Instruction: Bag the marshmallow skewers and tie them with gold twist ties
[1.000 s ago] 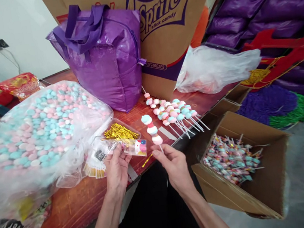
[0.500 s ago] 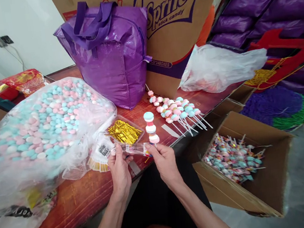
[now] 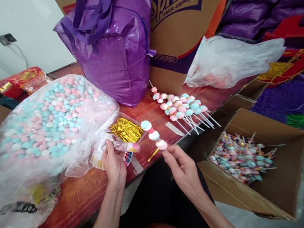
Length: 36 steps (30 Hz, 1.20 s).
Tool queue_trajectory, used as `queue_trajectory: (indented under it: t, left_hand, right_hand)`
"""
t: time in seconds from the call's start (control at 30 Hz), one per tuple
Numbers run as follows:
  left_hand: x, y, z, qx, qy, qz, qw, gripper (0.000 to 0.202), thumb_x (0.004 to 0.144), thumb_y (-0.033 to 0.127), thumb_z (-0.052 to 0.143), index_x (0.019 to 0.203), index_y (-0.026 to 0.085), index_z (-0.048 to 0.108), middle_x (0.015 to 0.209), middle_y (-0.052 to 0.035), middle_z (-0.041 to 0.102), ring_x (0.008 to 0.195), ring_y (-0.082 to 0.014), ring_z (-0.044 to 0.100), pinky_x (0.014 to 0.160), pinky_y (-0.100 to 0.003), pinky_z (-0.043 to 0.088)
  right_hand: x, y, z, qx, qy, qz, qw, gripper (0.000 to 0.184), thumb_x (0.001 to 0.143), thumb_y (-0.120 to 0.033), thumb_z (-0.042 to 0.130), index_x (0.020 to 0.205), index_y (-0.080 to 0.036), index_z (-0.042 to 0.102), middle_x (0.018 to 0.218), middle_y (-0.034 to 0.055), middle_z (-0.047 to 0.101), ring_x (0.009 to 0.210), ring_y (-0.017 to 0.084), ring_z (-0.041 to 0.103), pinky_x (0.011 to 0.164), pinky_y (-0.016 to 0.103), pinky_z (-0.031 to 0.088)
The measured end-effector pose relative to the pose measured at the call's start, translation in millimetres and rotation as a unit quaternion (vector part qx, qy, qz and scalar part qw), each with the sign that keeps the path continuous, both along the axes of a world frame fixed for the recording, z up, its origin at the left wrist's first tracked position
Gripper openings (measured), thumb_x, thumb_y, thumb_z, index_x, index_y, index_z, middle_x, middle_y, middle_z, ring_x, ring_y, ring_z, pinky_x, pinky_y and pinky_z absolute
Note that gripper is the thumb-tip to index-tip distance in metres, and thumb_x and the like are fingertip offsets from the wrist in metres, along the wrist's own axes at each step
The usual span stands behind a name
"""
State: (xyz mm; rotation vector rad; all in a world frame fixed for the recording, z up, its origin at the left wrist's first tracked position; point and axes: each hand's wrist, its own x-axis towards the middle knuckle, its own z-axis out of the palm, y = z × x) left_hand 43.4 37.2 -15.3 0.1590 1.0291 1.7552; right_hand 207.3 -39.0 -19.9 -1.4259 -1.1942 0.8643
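My right hand (image 3: 182, 164) pinches the stick of a marshmallow skewer (image 3: 154, 135), whose blue, red, white and pink pieces tilt up to the left. In my left hand (image 3: 114, 164) is a small clear printed plastic bag (image 3: 130, 148), held between thumb and fingers. The bag's printed end points toward the skewer, and the two are apart. Just behind it sits a clear tray of gold twist ties (image 3: 126, 129). White printed cards (image 3: 100, 151) lie fanned by my left hand. One loose gold tie (image 3: 153, 154) rests near the table edge.
A large clear bag of pastel marshmallows (image 3: 53, 116) covers the left of the table. Several skewers (image 3: 182, 106) lie at the back right. A cardboard box (image 3: 285, 155) of wrapped sticks stands low on the right. A purple bag (image 3: 115, 55) and a big carton (image 3: 179, 23) stand behind.
My hands have moved apart. The skewer has gone from upright to tilted left, and the right hand has lowered to the right. The left hand now holds the plastic bag alone.
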Motion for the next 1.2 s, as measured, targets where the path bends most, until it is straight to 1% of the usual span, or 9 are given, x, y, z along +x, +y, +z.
queue_trajectory:
  t: [0.1,0.27,0.47,0.6,0.7,0.8,0.93,1.07,1.2]
  left_hand:
    - [-3,4,-0.2,0.000,0.001,0.003,1.000,0.019,0.086,0.034,0.071,0.086,0.015,0.071,0.084,-0.0041,0.075,0.075,-0.0140,0.071,0.074,-0.027,0.057]
    - [-2,7,-4.5,0.011,0.018,0.003,1.000,0.022,0.088,0.036,0.069,0.087,0.015,0.071,0.082,-0.0048,0.075,0.077,-0.0146,0.071,0.076,-0.028,0.056]
    - [2,7,-8.3,0.018,0.038,0.018,0.999,0.025,0.084,0.040,0.072,0.087,0.015,0.070,0.084,-0.0040,0.074,0.079,-0.0143,0.070,0.079,-0.027,0.054]
    - [0,8,-13.9,0.034,0.058,0.024,0.997,0.032,0.077,0.045,0.077,0.082,0.016,0.065,0.074,0.0017,0.067,0.067,-0.0106,0.063,0.070,-0.023,0.050]
    - [-3,7,-18.4,0.039,0.104,0.032,0.993,0.037,0.076,0.050,0.076,0.078,0.017,0.061,0.071,0.0038,0.063,0.062,-0.0089,0.057,0.063,-0.021,0.046]
    - [-5,6,-20.8,0.031,0.183,0.052,0.981,0.038,0.080,0.052,0.071,0.073,0.018,0.055,0.066,0.0060,0.055,0.059,-0.0077,0.051,0.057,-0.020,0.039]
    - [-8,5,-22.1,0.017,0.265,0.081,0.961,0.040,0.085,0.051,0.067,0.068,0.019,0.048,0.061,0.0079,0.043,0.056,-0.0073,0.040,0.054,-0.020,0.033]
    - [-9,4,-22.8,0.025,0.303,0.091,0.948,0.043,0.086,0.051,0.064,0.066,0.019,0.043,0.063,0.0073,0.039,0.057,-0.0083,0.034,0.055,-0.021,0.030]
    - [-7,0,-19.7,0.030,0.333,0.075,0.939,0.041,0.089,0.049,0.061,0.067,0.019,0.045,0.065,0.0063,0.039,0.061,-0.0095,0.035,0.058,-0.021,0.032]
  right_hand:
    - [9,-15,-0.4,0.016,-0.027,0.026,0.999,0.021,0.098,-0.036,0.050,0.089,-0.021,0.061,0.067,-0.0036,0.048,0.057,0.012,0.044,0.053,0.023,0.037]
    - [10,-29,-0.6,0.071,-0.097,0.036,0.992,0.018,0.097,-0.028,0.051,0.086,-0.022,0.064,0.060,-0.0044,0.049,0.051,0.011,0.046,0.048,0.022,0.037]
    - [10,-33,-5.6,0.119,-0.162,0.023,0.979,0.012,0.096,-0.020,0.053,0.092,-0.022,0.065,0.066,-0.0019,0.061,0.052,0.011,0.055,0.048,0.022,0.042]
    - [14,-34,-6.8,0.127,-0.204,0.012,0.971,0.011,0.095,-0.020,0.056,0.094,-0.022,0.067,0.072,0.0003,0.068,0.055,0.012,0.062,0.053,0.022,0.047]
    - [17,-34,-6.4,0.141,-0.228,0.010,0.963,0.012,0.094,-0.020,0.058,0.096,-0.023,0.069,0.078,0.0016,0.072,0.060,0.014,0.066,0.059,0.023,0.051]
    - [19,-34,-5.2,0.142,-0.232,0.012,0.962,0.013,0.093,-0.020,0.059,0.096,-0.023,0.071,0.078,0.0014,0.073,0.060,0.015,0.067,0.061,0.024,0.053]
    - [19,-34,-4.7,0.111,-0.201,0.023,0.973,0.012,0.094,-0.023,0.058,0.093,-0.023,0.070,0.067,-0.0009,0.068,0.053,0.013,0.062,0.054,0.022,0.050]
    - [19,-34,-6.8,0.105,-0.194,0.013,0.975,0.011,0.093,-0.023,0.059,0.093,-0.023,0.070,0.068,-0.0008,0.069,0.054,0.013,0.062,0.056,0.022,0.051]
    - [18,-33,-8.8,0.118,-0.184,0.024,0.975,0.012,0.092,-0.020,0.061,0.095,-0.023,0.072,0.072,0.0000,0.071,0.055,0.013,0.064,0.057,0.022,0.052]
